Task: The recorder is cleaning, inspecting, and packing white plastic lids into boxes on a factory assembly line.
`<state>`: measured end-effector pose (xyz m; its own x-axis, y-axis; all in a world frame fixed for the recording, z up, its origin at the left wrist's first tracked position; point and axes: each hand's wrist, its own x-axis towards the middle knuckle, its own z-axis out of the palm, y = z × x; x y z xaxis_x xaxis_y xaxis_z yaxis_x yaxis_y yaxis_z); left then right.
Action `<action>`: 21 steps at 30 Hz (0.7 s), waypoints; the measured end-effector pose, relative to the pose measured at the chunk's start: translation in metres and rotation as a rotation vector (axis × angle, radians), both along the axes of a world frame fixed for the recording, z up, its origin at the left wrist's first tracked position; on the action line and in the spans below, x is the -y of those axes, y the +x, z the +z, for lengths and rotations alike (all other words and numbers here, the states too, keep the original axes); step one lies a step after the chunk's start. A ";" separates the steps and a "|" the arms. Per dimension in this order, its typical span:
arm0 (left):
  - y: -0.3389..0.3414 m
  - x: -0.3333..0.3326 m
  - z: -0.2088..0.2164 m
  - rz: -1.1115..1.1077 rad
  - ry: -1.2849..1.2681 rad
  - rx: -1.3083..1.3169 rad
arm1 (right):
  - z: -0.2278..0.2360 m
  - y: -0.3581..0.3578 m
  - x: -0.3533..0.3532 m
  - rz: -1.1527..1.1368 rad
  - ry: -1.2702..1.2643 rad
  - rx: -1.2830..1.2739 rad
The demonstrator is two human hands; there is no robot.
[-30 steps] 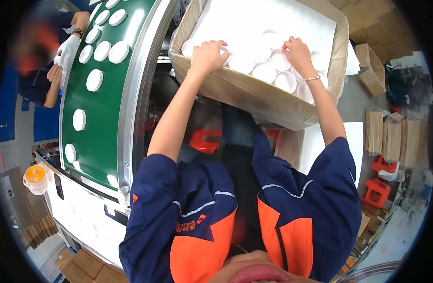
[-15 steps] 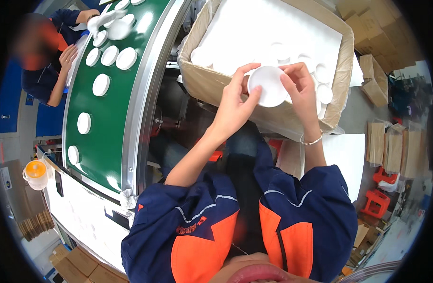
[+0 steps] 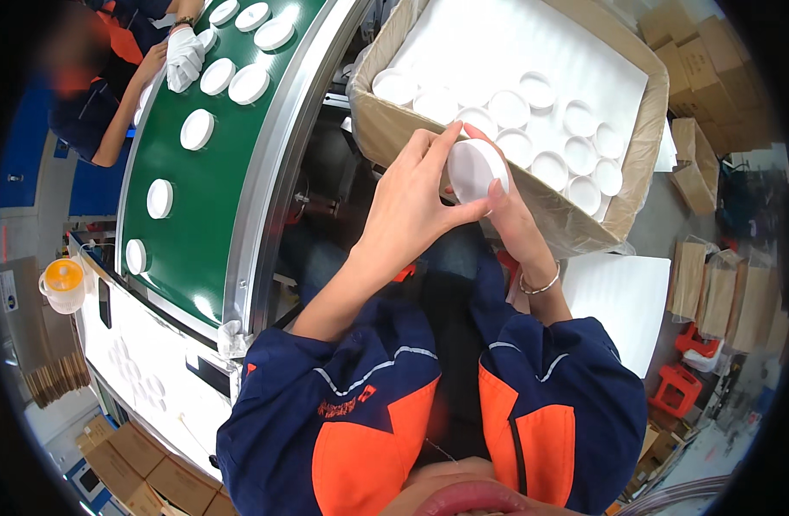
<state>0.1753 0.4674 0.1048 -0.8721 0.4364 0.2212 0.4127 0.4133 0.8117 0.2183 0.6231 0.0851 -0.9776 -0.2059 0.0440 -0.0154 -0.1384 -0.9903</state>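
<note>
A white round lid (image 3: 475, 175), shallow and disc-like, is held up in front of me between both hands. My left hand (image 3: 409, 191) is closed on its left side, the thumb reaching across below the lid. My right hand (image 3: 516, 217) grips the right edge with its thumb in front; its other fingers are partly hidden behind. The lid stands tilted, its flat face turned toward me. Just beyond my hands is a large carton (image 3: 575, 222) lined with plastic. Several similar lids (image 3: 580, 155) lie on a white sheet inside it.
Left of me runs a green conveyor belt (image 3: 181, 249) carrying several white lids (image 3: 197, 130). Across it, a co-worker's gloved hand (image 3: 185, 60) is at the far edge. A white table (image 3: 145, 344) adjoins the belt's near end. Cartons (image 3: 704, 69) and red stools (image 3: 676, 389) stand right.
The lid has turned from facing me squarely to a steeper tilt, and my hands have drawn closer together around it. The co-worker's gloved hand has moved to the belt's edge.
</note>
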 end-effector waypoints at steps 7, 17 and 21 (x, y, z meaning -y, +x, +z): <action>-0.001 0.001 -0.008 -0.035 0.106 -0.084 | 0.004 0.006 0.001 -0.025 0.062 -0.027; -0.009 -0.001 -0.017 -0.044 0.226 -0.081 | 0.008 -0.001 0.002 -0.047 0.190 -0.100; -0.014 -0.009 -0.018 -0.011 0.306 -0.068 | 0.000 -0.005 -0.003 -0.094 0.202 -0.115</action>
